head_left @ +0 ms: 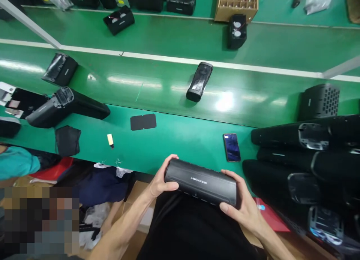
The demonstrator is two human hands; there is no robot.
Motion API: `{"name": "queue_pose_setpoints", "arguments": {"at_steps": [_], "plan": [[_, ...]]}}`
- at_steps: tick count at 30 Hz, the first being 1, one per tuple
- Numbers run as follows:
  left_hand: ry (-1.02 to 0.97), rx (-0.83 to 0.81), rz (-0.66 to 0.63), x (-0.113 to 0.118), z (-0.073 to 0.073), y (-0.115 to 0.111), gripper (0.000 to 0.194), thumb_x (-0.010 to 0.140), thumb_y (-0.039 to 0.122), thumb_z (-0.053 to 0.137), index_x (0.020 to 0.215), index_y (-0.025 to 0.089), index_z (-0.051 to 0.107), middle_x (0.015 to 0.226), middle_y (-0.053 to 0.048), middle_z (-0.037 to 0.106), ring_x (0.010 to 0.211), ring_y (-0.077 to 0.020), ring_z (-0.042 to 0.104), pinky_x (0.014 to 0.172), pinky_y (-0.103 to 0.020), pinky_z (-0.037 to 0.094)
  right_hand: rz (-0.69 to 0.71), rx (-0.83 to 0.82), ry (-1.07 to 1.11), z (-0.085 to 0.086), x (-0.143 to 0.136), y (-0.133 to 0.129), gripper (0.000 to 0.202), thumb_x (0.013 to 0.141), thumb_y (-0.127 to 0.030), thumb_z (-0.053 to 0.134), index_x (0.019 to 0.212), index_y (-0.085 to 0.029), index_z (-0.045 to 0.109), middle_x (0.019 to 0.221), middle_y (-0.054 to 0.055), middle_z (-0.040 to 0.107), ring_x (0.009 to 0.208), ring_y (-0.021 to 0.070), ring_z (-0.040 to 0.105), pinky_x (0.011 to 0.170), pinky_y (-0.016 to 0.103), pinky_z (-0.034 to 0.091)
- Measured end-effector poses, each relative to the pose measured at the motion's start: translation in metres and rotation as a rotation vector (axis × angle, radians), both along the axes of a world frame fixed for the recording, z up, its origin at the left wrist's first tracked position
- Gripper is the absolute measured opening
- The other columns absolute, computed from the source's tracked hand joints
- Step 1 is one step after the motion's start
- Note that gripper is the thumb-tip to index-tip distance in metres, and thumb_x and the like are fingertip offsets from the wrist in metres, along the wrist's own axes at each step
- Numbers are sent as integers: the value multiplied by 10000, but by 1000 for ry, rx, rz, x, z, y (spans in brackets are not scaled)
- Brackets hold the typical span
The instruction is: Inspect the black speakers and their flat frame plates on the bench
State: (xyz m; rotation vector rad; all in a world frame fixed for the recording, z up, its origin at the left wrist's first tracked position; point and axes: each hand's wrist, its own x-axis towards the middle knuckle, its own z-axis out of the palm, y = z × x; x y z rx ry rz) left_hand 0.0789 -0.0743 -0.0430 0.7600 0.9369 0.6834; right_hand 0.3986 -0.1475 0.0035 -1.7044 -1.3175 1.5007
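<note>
A long black speaker housing (pixel 201 182) with "MERKURY" printed on it, upside down in this view, is held above my lap at the bench's near edge. My left hand (pixel 165 179) grips its left end, thumb on the near side. Around the right end are the fingers of my right hand (pixel 237 196), thumb also on the near side. Just beyond the housing a phone (pixel 232 147) lies on the green bench (pixel 180 140). Flat black sheets (pixel 143 122) and a small yellow-and-black item (pixel 110 140) lie to the left.
Black housings (pixel 284 155) are stacked at the right. More housings (pixel 67 106) stand at the left, beside a black cloth-like piece (pixel 68 140). One wrapped speaker (pixel 199 82) lies on the green surface beyond. A divided carton (pixel 237 4) stands at the back. Another person (pixel 101 185) is at lower left.
</note>
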Motion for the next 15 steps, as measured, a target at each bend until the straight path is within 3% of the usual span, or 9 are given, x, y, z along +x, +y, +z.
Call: {"name": "queue_pose_setpoints", "arguments": {"at_steps": [4, 7, 11, 15], "plan": [[78, -9, 21, 4, 0, -4, 955, 641, 445, 874, 1483, 278, 455, 1345, -82, 583, 1148, -324, 575, 1020, -422, 446, -57, -54, 69, -6, -2, 3, 803, 816, -571, 782, 1487, -321, 418, 1544, 113, 467, 1361, 373, 505, 1093, 465, 428], [114, -19, 48, 5, 1, -3, 918, 664, 446, 854, 1476, 279, 458, 1366, -76, 577, 1152, -313, 569, 1007, -400, 445, -53, -112, 128, -13, 1, 6, 808, 791, -597, 789, 1457, -318, 426, 1508, 115, 492, 1322, 370, 525, 1035, 442, 464], [136, -23, -40, 2, 8, 2, 940, 660, 448, 866, 1489, 277, 455, 1368, -83, 591, 1175, -326, 573, 1028, -418, 447, -31, -119, 91, -16, 3, 5, 884, 762, -610, 812, 1489, -336, 391, 1551, 104, 450, 1341, 368, 503, 1047, 431, 443], [166, -63, 52, 9, 0, 6, 922, 650, 443, 883, 1471, 268, 502, 1330, -73, 640, 1191, -332, 588, 1049, -412, 450, -179, -154, 75, -21, -6, 16, 791, 756, -592, 829, 1415, -328, 479, 1416, 80, 560, 1246, 331, 564, 1011, 394, 460]]}}
